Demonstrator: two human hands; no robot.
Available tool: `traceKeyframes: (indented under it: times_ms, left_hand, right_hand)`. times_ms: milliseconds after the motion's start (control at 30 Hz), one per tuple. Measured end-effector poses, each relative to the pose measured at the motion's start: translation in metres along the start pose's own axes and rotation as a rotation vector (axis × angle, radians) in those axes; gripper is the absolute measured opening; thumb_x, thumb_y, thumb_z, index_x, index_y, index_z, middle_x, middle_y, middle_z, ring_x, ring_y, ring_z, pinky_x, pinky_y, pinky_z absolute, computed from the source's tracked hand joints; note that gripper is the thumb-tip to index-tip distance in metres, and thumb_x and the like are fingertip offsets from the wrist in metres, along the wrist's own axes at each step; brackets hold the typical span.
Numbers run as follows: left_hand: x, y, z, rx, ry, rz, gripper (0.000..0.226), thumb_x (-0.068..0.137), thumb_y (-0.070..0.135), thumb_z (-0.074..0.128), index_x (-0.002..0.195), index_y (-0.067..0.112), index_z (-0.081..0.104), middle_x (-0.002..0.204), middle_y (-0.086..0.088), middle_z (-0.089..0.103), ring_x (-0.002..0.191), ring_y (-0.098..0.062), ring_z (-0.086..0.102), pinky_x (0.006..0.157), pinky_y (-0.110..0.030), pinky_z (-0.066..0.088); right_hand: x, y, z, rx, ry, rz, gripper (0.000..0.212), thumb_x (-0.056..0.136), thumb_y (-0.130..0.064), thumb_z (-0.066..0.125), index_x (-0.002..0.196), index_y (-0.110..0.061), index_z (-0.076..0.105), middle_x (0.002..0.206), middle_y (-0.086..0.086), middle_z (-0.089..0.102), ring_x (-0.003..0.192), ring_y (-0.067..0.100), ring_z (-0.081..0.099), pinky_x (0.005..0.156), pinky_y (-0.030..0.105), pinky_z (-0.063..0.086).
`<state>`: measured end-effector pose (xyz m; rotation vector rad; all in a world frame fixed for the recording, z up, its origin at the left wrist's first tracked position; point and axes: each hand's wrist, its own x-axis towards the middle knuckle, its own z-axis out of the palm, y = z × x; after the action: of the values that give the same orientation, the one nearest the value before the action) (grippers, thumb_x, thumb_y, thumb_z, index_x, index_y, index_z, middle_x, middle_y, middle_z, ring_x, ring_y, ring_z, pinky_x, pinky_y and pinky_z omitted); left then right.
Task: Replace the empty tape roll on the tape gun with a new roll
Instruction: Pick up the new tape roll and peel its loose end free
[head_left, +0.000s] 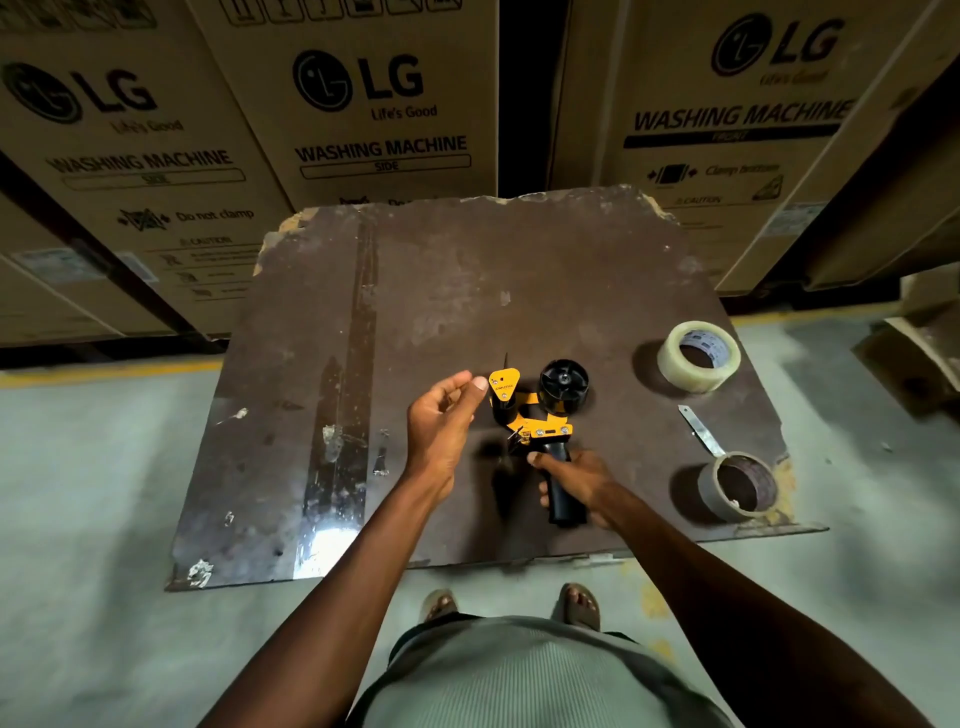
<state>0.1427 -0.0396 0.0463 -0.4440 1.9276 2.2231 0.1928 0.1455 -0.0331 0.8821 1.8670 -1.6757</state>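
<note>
The person is wearing a pale green ribbed shirt (540, 680), its fine vertical lines running down the front. Both arms are showing bare from the lower edge of the frame to the wrists, with no sleeve reaching into view. The left hand (441, 421) and the right hand (576, 486) are wearing no gloves, rings or watch. Open sandals (441, 605) are showing on the feet, leaving the toes uncovered; their colour is hard to tell in the dim light.

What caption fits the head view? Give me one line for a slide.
Right hand grips the tape gun, its hub bare; left hand hovers beside it; new roll and empty core wait.
</note>
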Motion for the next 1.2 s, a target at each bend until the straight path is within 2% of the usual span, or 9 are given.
traceKeyframes:
  times_ms: [133, 233, 300, 433, 567, 700, 900, 1100, 1200]
  left_hand:
    - [0.001, -0.005, 0.004, 0.033, -0.033, 0.002, 0.035, 0.088, 0.023, 0.075, 0.119, 0.01, 0.067, 0.103, -0.001, 0.073, 0.102, -0.015, 0.069, 0.09, -0.028, 0.053]
    - [0.002, -0.007, 0.01, 0.041, -0.076, -0.014, 0.028, 0.089, 0.019, 0.073, 0.116, 0.011, 0.067, 0.099, 0.001, 0.074, 0.091, -0.002, 0.069, 0.082, -0.019, 0.053]
    - [0.003, -0.009, 0.015, 0.068, -0.104, -0.016, 0.028, 0.09, 0.017, 0.072, 0.117, 0.009, 0.068, 0.103, 0.0, 0.074, 0.087, 0.004, 0.068, 0.076, -0.014, 0.052]
    - [0.004, -0.012, 0.03, 0.106, -0.192, -0.027, 0.029, 0.091, 0.014, 0.071, 0.118, 0.009, 0.066, 0.101, 0.005, 0.073, 0.09, -0.002, 0.069, 0.075, -0.013, 0.052]
    - [0.0, -0.019, 0.057, 0.145, -0.325, -0.046, 0.031, 0.091, 0.008, 0.069, 0.121, 0.002, 0.062, 0.103, -0.003, 0.07, 0.081, 0.004, 0.07, 0.07, -0.012, 0.053]
    - [-0.002, -0.025, 0.097, 0.171, -0.406, -0.055, 0.037, 0.09, 0.01, 0.071, 0.125, 0.001, 0.061, 0.115, -0.011, 0.07, 0.098, -0.01, 0.068, 0.085, -0.018, 0.054]
    - [0.003, -0.037, 0.173, 0.175, -0.434, -0.047, 0.048, 0.09, 0.011, 0.072, 0.134, 0.001, 0.055, 0.125, -0.011, 0.066, 0.112, -0.016, 0.066, 0.091, -0.017, 0.052]
    - [0.017, -0.056, 0.252, 0.252, -0.344, -0.063, 0.056, 0.091, 0.011, 0.07, 0.141, 0.0, 0.048, 0.137, -0.013, 0.06, 0.119, -0.015, 0.06, 0.104, -0.027, 0.047]
    - [0.027, -0.07, 0.283, 0.297, -0.295, -0.071, 0.051, 0.092, 0.009, 0.068, 0.139, 0.002, 0.051, 0.128, -0.001, 0.062, 0.114, -0.009, 0.06, 0.103, -0.026, 0.046]
  right_hand:
    - [-0.007, 0.005, -0.014, -0.384, 0.205, -0.14, 0.055, 0.073, -0.074, 0.066, 0.07, -0.019, 0.058, 0.072, 0.002, 0.063, 0.071, 0.022, 0.061, 0.061, 0.032, 0.046]
    - [-0.021, 0.011, -0.021, -0.408, 0.355, -0.212, 0.06, 0.067, -0.085, 0.056, 0.084, -0.027, 0.059, 0.085, -0.005, 0.068, 0.083, 0.019, 0.065, 0.076, 0.037, 0.054]
    - [-0.034, 0.013, -0.022, -0.326, 0.427, -0.273, 0.057, 0.073, -0.077, 0.061, 0.1, -0.028, 0.062, 0.094, -0.005, 0.069, 0.09, 0.018, 0.066, 0.083, 0.039, 0.056]
    - [-0.052, 0.007, -0.028, -0.224, 0.542, -0.393, 0.052, 0.087, -0.053, 0.068, 0.12, -0.014, 0.061, 0.114, 0.004, 0.067, 0.104, 0.02, 0.062, 0.086, 0.034, 0.052]
    - [-0.061, 0.002, -0.054, -0.301, 0.669, -0.445, 0.059, 0.086, -0.064, 0.062, 0.125, -0.02, 0.059, 0.122, 0.002, 0.063, 0.108, 0.017, 0.061, 0.087, 0.041, 0.054]
    - [-0.066, -0.01, -0.088, -0.391, 0.758, -0.505, 0.062, 0.086, -0.063, 0.061, 0.13, -0.019, 0.056, 0.13, 0.005, 0.062, 0.116, 0.022, 0.06, 0.09, 0.043, 0.054]
    - [-0.044, -0.03, -0.161, -0.56, 0.722, -0.612, 0.063, 0.086, -0.053, 0.065, 0.136, -0.017, 0.05, 0.135, 0.009, 0.059, 0.12, 0.025, 0.056, 0.091, 0.03, 0.042]
    - [0.013, -0.054, -0.241, -0.77, 0.516, -0.692, 0.08, 0.074, -0.057, 0.065, 0.143, -0.025, 0.038, 0.148, 0.007, 0.045, 0.133, 0.03, 0.045, 0.101, 0.049, 0.049]
    - [0.045, -0.07, -0.278, -0.959, 0.345, -0.646, 0.097, 0.073, -0.054, 0.074, 0.153, -0.024, 0.029, 0.162, 0.011, 0.027, 0.146, 0.033, 0.03, 0.108, 0.051, 0.043]
